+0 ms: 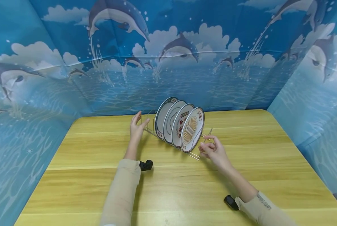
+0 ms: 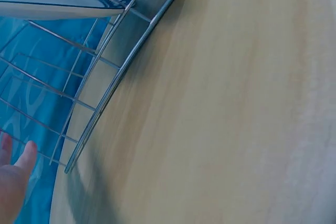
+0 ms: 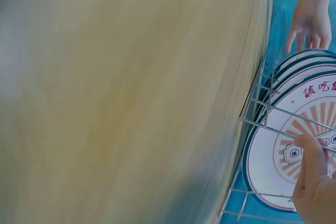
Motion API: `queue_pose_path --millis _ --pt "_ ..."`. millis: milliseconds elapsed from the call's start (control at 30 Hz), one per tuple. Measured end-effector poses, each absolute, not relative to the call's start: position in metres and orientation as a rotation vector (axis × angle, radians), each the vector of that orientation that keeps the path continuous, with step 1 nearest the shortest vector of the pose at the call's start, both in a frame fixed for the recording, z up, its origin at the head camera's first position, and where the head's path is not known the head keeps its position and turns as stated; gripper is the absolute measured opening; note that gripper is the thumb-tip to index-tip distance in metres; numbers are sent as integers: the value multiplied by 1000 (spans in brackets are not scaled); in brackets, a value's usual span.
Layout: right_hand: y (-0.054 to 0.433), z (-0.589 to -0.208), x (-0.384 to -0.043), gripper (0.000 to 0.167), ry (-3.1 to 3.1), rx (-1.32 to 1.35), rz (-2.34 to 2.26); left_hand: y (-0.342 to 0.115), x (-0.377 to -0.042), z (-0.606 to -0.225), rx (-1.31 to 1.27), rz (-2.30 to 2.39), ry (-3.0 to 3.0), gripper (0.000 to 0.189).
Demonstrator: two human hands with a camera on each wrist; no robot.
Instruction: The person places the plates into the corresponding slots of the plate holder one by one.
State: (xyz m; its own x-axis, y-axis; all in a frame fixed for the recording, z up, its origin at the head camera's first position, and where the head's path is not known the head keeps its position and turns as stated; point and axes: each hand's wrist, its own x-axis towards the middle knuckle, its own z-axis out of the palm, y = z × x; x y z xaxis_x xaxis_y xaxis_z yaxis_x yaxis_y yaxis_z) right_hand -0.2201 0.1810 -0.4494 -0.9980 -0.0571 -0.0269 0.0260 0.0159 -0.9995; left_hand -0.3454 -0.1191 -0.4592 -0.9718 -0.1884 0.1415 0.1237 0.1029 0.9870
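A metal wire dish rack (image 1: 195,156) stands on the table with several round plates upright in it. The nearest plate (image 1: 192,128) is white with an orange sunburst and red lettering. At the rack's far left end is my left hand (image 1: 136,128), thumb and fingers spread around the end wires; whether they touch is unclear. The right wrist view shows this hand (image 3: 312,19) with its fingers extended beyond the plates. My right hand (image 1: 213,152) pinches a wire at the rack's right end between thumb and fingers, in front of the sunburst plate (image 3: 265,156).
The wooden table (image 1: 168,194) stretches toward me and to both sides. Behind it hangs a blue dolphin-print cloth (image 1: 115,84), which also covers the sides. Black devices sit at the left wrist (image 1: 146,165) and right wrist (image 1: 230,202).
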Motion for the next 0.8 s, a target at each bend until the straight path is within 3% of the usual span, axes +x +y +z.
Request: queue_pose_path --millis 167,400,800 --pt "177 -449 -216 35 2166 -36 -2185 -122 -345 -451 69 -2024 -2185 59" --pt "200 -446 -228 28 2204 -261 -2153 -110 -315 -431 -18 -2039 -2039 55" --pt "244 -434 -269 42 2627 -424 -1691 -51 -253 -441 -143 -1954 -1598 46"
